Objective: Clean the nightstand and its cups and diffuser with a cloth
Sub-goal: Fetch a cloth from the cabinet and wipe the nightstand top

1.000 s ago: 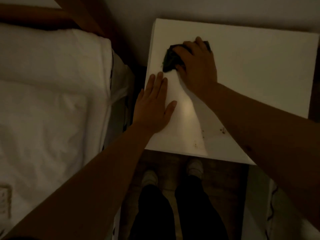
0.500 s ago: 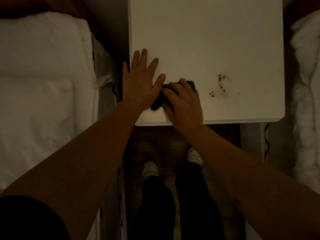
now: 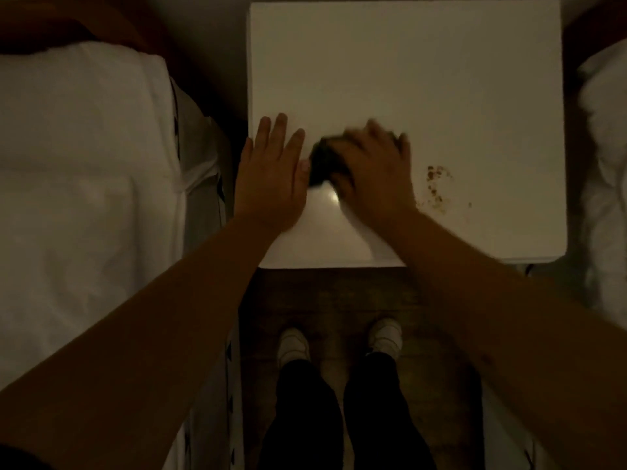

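right hand [image 3: 375, 174] presses cloth [image 3: 324, 162], nightstand [image 3: 441, 79]

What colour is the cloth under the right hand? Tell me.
Dark, near black, in the dim head view: the cloth under the right hand.

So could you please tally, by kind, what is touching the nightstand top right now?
Hands: 2, left hand flat, right hand on the cloth
Cloths: 1, dark cloth
Stain patches: 1, brown specks
Total: 4 on the nightstand
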Demonstrator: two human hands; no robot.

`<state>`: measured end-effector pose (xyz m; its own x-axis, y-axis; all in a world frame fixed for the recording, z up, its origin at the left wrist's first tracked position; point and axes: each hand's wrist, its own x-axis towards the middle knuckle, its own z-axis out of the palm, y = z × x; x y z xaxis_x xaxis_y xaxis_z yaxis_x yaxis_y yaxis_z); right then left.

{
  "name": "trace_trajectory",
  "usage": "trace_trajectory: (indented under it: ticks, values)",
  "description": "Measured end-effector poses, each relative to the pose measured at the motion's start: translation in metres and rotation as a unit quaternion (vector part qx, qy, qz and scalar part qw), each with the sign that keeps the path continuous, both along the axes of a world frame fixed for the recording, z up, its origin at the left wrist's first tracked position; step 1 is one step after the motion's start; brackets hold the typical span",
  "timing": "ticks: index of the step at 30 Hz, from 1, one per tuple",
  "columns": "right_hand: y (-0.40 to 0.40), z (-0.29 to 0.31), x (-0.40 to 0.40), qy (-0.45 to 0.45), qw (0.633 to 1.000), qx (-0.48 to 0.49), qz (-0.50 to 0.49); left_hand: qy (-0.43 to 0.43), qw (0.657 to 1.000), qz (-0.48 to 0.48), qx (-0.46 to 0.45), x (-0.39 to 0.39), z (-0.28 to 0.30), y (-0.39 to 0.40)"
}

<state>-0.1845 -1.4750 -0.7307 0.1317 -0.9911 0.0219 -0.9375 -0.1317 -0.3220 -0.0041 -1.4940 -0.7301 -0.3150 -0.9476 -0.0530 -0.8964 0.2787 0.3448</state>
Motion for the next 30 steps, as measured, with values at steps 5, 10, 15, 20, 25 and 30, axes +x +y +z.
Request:
trace_trajectory:
  ticks: [5,10,15,20,25,30]
  values:
    - [-0.112,-0.006,-0.014,0.077,0.997,0.004,0.030,-0.053,0.998,-0.006,0.014,-0.002,0.001,-0.002]
    - [-0.162,-0.007,-0.022,0.086,0.995,0.008,0.059,-0.082,0.996,-0.022,0.026,-0.001,0.003,-0.003]
    - [-0.103,0.004,-0.012,0.055,0.997,0.013,0.053,-0.036,0.998,-0.007,0.043,-0.003,0.006,-0.006]
    - [0.024,0.006,-0.004,0.006,0.994,0.010,0.107,-0.012,0.999,-0.004,0.039,0.000,0.003,-0.005]
    - [0.066,0.006,-0.015,-0.006,0.975,0.030,0.220,-0.079,0.996,0.020,0.031,-0.008,0.005,-0.003]
    - [-0.020,0.007,-0.037,0.025,0.977,0.035,0.210,-0.062,0.994,0.088,-0.031,-0.041,0.009,-0.017]
